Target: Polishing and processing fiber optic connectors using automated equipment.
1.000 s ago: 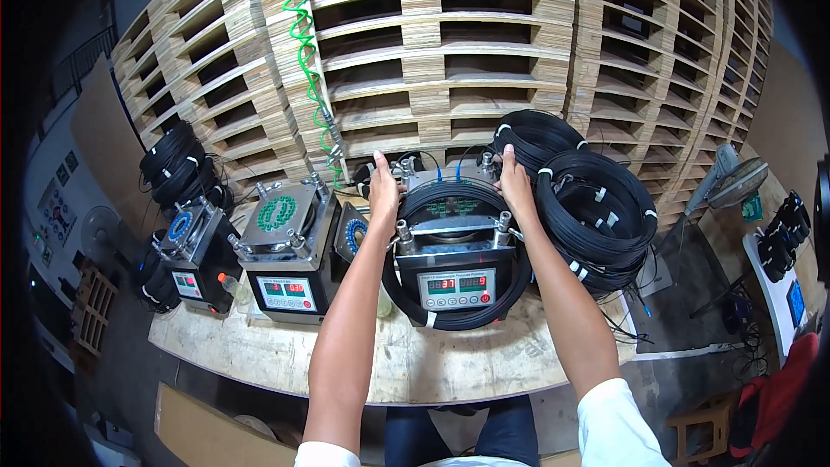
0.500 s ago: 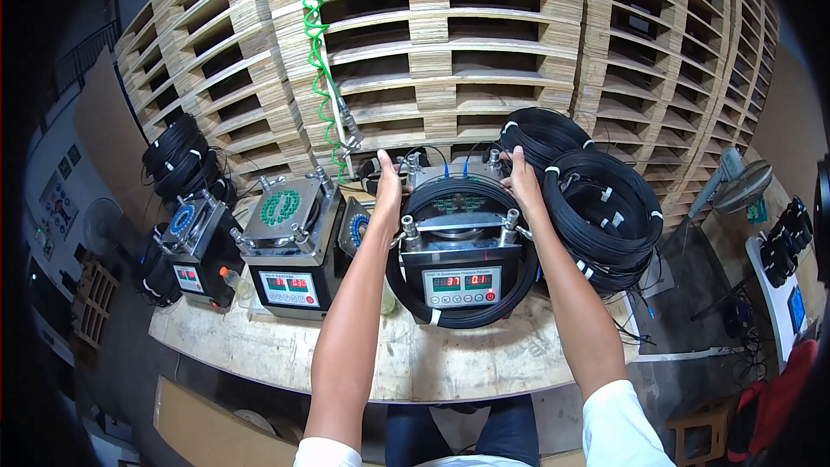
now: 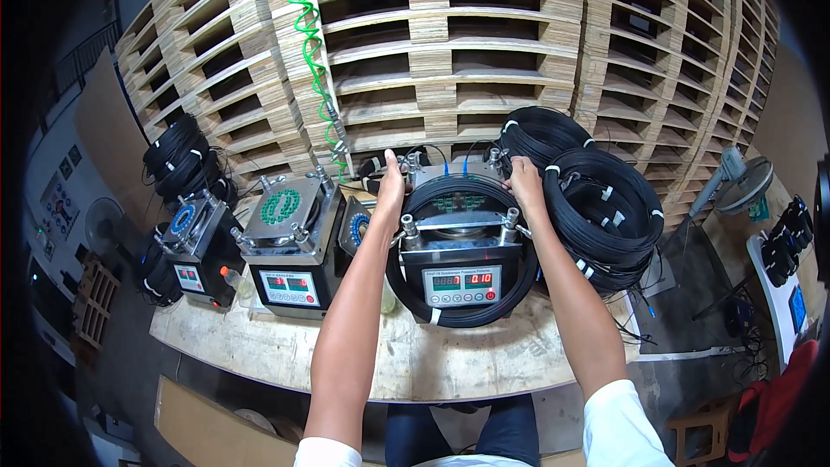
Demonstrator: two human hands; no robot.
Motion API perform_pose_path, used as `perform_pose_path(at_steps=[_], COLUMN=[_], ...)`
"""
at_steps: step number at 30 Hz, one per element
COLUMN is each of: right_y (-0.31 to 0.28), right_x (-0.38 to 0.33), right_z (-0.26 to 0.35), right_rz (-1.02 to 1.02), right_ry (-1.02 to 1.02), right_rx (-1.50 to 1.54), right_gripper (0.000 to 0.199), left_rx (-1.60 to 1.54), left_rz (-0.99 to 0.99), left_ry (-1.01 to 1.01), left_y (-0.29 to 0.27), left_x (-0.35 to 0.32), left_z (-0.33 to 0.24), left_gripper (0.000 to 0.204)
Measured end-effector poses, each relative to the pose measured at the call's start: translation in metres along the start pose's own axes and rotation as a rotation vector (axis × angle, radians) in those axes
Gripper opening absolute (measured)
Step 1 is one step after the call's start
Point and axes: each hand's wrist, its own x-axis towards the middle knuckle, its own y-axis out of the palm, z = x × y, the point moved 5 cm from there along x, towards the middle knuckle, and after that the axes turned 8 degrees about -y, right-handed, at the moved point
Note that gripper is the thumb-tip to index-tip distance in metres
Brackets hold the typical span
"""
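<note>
Steel posts mark the machine's rear corners, where both hands are. Beside one of these, a rear post [image 3: 495, 158], the right hand [image 3: 525, 183] curls its fingers inward; I cannot tell whether they close on anything. At the opposite corner the left hand [image 3: 391, 186] stands with its thumb up and its fingers mostly hidden, so its grip cannot be told either. Between the forearms, on a pale wooden table [image 3: 432, 367], sits the machine [image 3: 467, 252], squat and dark-bodied, with a bright metal front edge and thick silvery front posts [image 3: 409, 227]. Its white-framed panel [image 3: 463, 284] shows glowing red digits above a row of round buttons, one of them red. Green fittings lie on its top, and two blue plugs stand up at the back. Around it loops a smooth black cable coil [image 3: 475, 318], passing over the top and hanging below the panel, bound there with a white tie. More black coils [image 3: 566, 229] are piled just to the right. A second machine [image 3: 303, 252] with a green ring stands leftward; wooden pallets [image 3: 430, 15] rise behind.
</note>
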Motion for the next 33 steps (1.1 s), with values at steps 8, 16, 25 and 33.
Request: perform_pose_path(at_steps=[8, 16, 25, 33], right_y=[-0.004, -0.005, 0.0, 0.003], right_x=[-0.006, -0.006, -0.003, 0.005], right_z=[0.012, 0.014, 0.007, -0.004], right_rz=[0.042, 0.035, 0.069, 0.127], right_ry=[0.048, 0.087, 0.05, 0.068], right_rx=[-0.066, -0.108, -0.033, 0.047], right_gripper=[0.056, 0.057, 0.064, 0.075], left_rx=[-0.054, -0.02, -0.062, -0.059], left_rz=[-0.037, 0.001, -0.022, -0.043], left_ry=[0.047, 0.106, 0.103, 0.127], left_y=[-0.001, 0.005, -0.002, 0.001], left_x=[-0.012, -0.016, -0.009, -0.011], left_z=[-0.005, -0.009, -0.005, -0.008], left_gripper=[0.09, 0.097, 0.099, 0.089])
